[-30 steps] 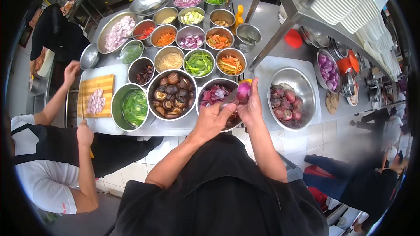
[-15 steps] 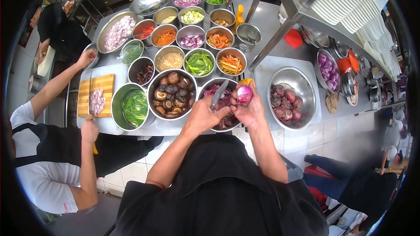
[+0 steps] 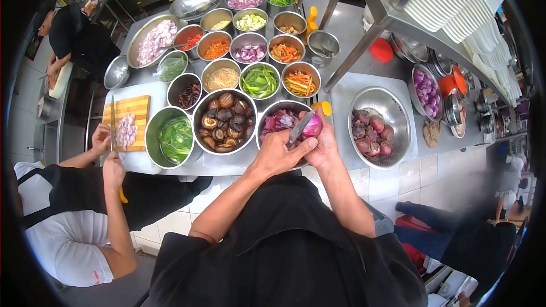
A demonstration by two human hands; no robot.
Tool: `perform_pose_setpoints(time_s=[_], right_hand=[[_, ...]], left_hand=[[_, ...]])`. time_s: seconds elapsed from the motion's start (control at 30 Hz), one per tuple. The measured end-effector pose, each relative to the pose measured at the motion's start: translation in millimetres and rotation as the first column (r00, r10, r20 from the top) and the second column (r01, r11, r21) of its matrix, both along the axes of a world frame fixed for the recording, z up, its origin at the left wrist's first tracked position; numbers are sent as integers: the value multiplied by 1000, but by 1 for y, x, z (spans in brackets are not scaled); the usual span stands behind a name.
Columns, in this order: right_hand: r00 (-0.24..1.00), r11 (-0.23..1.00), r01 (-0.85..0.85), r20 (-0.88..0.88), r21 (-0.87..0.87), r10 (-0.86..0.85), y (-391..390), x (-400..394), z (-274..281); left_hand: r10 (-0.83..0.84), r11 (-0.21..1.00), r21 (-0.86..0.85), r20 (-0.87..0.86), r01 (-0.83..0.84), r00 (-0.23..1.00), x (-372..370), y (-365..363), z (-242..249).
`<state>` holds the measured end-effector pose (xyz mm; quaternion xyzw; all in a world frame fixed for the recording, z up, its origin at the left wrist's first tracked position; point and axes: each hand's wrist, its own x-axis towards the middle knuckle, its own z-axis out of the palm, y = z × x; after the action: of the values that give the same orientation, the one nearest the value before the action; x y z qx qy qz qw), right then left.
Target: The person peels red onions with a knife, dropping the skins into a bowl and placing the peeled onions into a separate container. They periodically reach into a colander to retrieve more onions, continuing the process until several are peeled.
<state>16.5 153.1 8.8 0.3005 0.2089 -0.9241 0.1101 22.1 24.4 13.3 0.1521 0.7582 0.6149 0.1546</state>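
Observation:
My left hand point(image 3: 277, 153) is closed around a small knife, whose blade point(image 3: 301, 127) lies against a red onion point(image 3: 313, 126). The onion is purple and shiny, cupped in my right hand point(image 3: 325, 146), whose fingers curl round it. Both hands are close together over a steel pot point(image 3: 263, 115) holding dark purple onion skins point(image 3: 277, 122). The knife's handle is hidden in my left palm. To the right, a perforated colander point(image 3: 398, 115) contains several unpeeled red onions point(image 3: 372, 133).
Left of the pot stand a pot of mushrooms point(image 3: 223, 125) and a pot of greens point(image 3: 175, 139). Pots of cut vegetables crowd the table behind. A co-worker's hands point(image 3: 108, 153) hold a knife at a cutting board point(image 3: 139, 108). A shelf post point(image 3: 361, 54) rises at the right.
My hands have closed in on each other, and the onion has come lower and left, with the blade now against it. The co-worker's far hand has left a bowl and come to the knife.

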Motion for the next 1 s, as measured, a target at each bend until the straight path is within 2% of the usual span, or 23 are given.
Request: perform_pose_setpoints(time_s=[0.07,0.1,0.17,0.3,0.37,0.43,0.47,0.53,0.57,0.63,0.67,0.7,0.73,0.8,0.87,0.93,1.0], right_hand=[[999,1000,-7,-37,3,7,-1,1,-8],[1000,998,24,-21,61,-23,-5,1,-8],[999,991,54,-8,119,-53,-8,1,-8],[996,970,72,-67,234,-58,-10,2,-6],[994,961,78,-93,265,-55,-6,2,-8],[980,950,-71,-157,303,123,5,2,-13],[980,950,-71,-157,303,123,6,3,-12],[978,884,-55,-152,465,141,6,5,0],[979,884,-55,-151,465,140,4,3,-1],[992,871,111,-102,479,-70,-2,-4,-5],[992,871,110,-102,478,-69,-2,-6,-5],[990,876,121,-117,468,-74,0,-6,-6],[988,879,133,-131,458,-81,3,-6,-7],[993,872,102,-98,478,-63,15,-8,-17],[990,928,128,-104,351,-97,24,-13,-28],[992,935,114,-93,337,-88,29,-11,-23],[994,940,102,-80,325,-81,31,-10,-20]], left_hand=[[50,999,20,-86,-48,995,1,2,-5],[50,999,20,-87,-49,995,0,1,-2],[-16,999,-40,173,23,985,-4,-2,6],[9,996,-87,46,-5,999,-4,0,-7],[68,996,59,78,-73,995,-2,3,-12],[97,987,122,80,-107,992,-3,6,-19],[127,973,185,85,-141,988,-4,7,-21],[120,982,138,51,-126,991,-1,5,-4],[108,990,91,18,-110,994,1,4,2],[51,997,50,8,-51,999,6,5,-4],[-5,1000,9,0,5,1000,10,6,-7],[1,992,123,-8,0,1000,14,11,-8],[0,992,124,-7,0,1000,15,10,-8],[-10,998,63,-36,12,999,16,5,-1],[14,999,52,-57,-11,998,16,0,4],[45,998,40,-81,-41,996,12,-7,4],[95,986,-132,-51,-101,994,4,-12,2]])
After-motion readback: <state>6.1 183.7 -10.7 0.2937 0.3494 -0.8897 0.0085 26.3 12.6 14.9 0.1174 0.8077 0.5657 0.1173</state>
